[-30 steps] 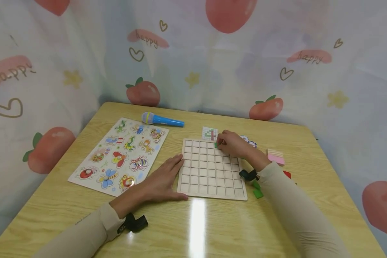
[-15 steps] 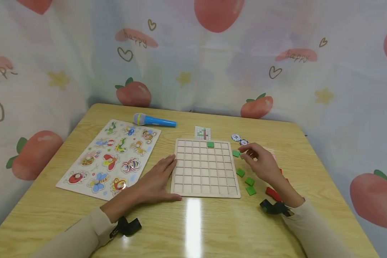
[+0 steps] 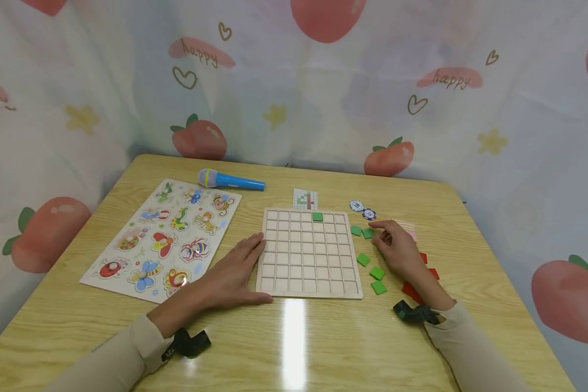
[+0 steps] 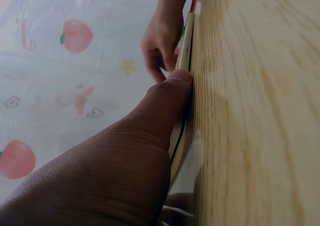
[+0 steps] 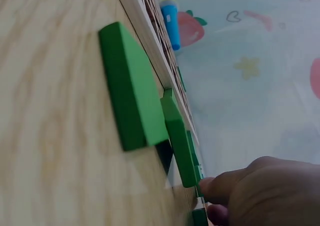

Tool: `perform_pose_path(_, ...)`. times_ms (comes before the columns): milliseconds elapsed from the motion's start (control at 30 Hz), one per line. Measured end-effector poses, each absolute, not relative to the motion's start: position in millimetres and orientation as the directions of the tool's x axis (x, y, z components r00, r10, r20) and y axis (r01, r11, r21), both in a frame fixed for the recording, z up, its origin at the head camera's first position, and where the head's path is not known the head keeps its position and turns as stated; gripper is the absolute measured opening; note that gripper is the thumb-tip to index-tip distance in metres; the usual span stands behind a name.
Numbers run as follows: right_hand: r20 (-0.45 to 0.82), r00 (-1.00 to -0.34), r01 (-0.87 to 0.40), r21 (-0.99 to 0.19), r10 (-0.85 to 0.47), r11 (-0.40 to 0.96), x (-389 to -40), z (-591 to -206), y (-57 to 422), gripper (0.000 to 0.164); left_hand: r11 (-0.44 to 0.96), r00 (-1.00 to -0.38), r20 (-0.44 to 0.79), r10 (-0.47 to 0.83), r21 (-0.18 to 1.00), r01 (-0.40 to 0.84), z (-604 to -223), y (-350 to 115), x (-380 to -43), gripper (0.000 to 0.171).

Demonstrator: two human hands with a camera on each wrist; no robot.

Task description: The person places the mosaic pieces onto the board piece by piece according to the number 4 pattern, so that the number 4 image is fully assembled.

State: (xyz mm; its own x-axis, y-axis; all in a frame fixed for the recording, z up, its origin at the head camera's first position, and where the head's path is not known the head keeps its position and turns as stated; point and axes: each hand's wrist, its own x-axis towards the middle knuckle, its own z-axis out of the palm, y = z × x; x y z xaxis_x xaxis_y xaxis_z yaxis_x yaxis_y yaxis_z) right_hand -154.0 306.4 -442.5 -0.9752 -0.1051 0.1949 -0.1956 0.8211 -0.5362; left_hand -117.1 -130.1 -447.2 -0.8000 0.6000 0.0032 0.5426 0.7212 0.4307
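Observation:
A wooden grid board [image 3: 310, 253] lies mid-table, with one green square tile [image 3: 317, 216] in its far row. My left hand [image 3: 230, 275] rests along the board's left edge, fingers straight and thumb at the near left corner. In the left wrist view that thumb [image 4: 175, 81] touches the board's side. To the right of the board, my right hand [image 3: 397, 247] is at a loose green tile [image 3: 367, 233], its index finger and thumb loosely bent at the tile's right edge. Other green tiles [image 3: 378, 287] lie beside the board; the nearest tile [image 5: 132, 93] looms in the right wrist view.
A pattern card [image 3: 306, 198] lies behind the board. An insect peg puzzle [image 3: 169, 234] and a blue toy microphone [image 3: 235, 181] are at the left. Two round chips [image 3: 362, 209], pink blocks [image 3: 405, 227] and red pieces [image 3: 411, 292] lie at the right, partly behind my right hand.
My right hand has left the green tile in the board's far row and moved right and nearer, to the loose green tiles. My left hand stays at the board's edge. The head view has shifted.

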Motion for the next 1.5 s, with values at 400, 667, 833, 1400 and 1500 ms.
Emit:
perform_pose_path(400,0.206,-0.96,-0.267,-0.464,-0.19,0.844,-163.8,-446.4,301.9,0.025,0.719,-0.804,0.008,0.595,0.441,0.537,-446.4,-135.2,-116.6,0.131)
perform_pose_path(667,0.136,-0.976,-0.216,-0.467,-0.172,0.857,-162.5,-433.1,290.0,0.024,0.717,-0.804,0.01,0.594,0.446,0.536,-444.5,-137.3,-117.0,0.131)
perform_pose_path(833,0.11,-0.96,-0.278,-0.476,-0.257,0.834,-164.7,-411.8,263.1,0.025,0.718,-0.803,0.002,0.596,0.447,0.534,-445.7,-137.0,-116.5,0.131)
perform_pose_path(1400,-0.057,-0.843,-0.466,-0.421,-0.535,0.778,-215.2,-398.3,177.2,0.016,0.71,-0.786,0.005,0.618,0.426,0.561,-446.3,-130.4,-118.1,0.13)
perform_pose_path(1500,-0.066,-0.845,-0.456,-0.431,-0.531,0.779,-217.6,-400.1,173.0,0.017,0.712,-0.787,0.006,0.617,0.421,0.562,-445.3,-130.8,-117.9,0.13)
